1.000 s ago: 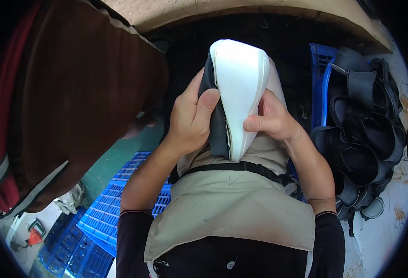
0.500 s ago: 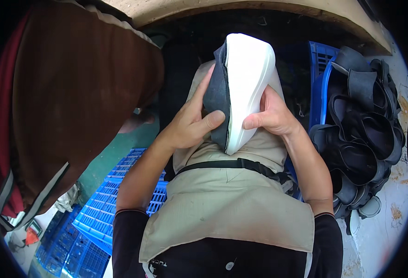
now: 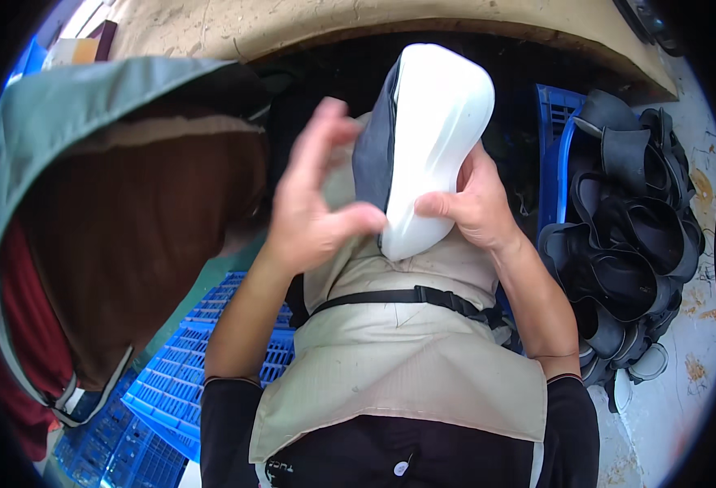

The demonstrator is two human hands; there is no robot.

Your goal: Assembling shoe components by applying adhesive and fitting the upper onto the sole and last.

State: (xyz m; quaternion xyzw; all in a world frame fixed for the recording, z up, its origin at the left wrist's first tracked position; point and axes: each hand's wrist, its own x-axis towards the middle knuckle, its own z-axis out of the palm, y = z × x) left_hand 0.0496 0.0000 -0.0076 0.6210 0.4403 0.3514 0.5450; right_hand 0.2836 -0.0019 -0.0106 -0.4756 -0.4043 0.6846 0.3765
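A shoe (image 3: 439, 138) with a thick white sole and a dark grey upper stands tilted above my lap, its sole turned up toward me. My right hand (image 3: 480, 203) is closed around its right side, thumb pressed on the white sole and fingers hidden behind. To the left of the shoe, my left hand (image 3: 305, 207) has its fingers stretched out and apart, blurred by motion. Its thumb tip is close to the dark upper's lower edge; whether it touches, I cannot tell. Beneath the shoe lies my beige apron (image 3: 398, 350), with a black strap and buckle across it.
A blue crate (image 3: 559, 154) on the right is heaped with dark shoe uppers (image 3: 634, 228). More blue crates (image 3: 187, 366) stand at the lower left. Another person's brown and dark red clothing (image 3: 146, 220) fills the left side. A beige tabletop edge (image 3: 423, 20) runs across the far side.
My left fingers have come off the dark upper and swung left. The shoe has turned slightly in my right hand, showing more sole. On the left, the other person's clothing has shifted, with grey-green cloth now visible.
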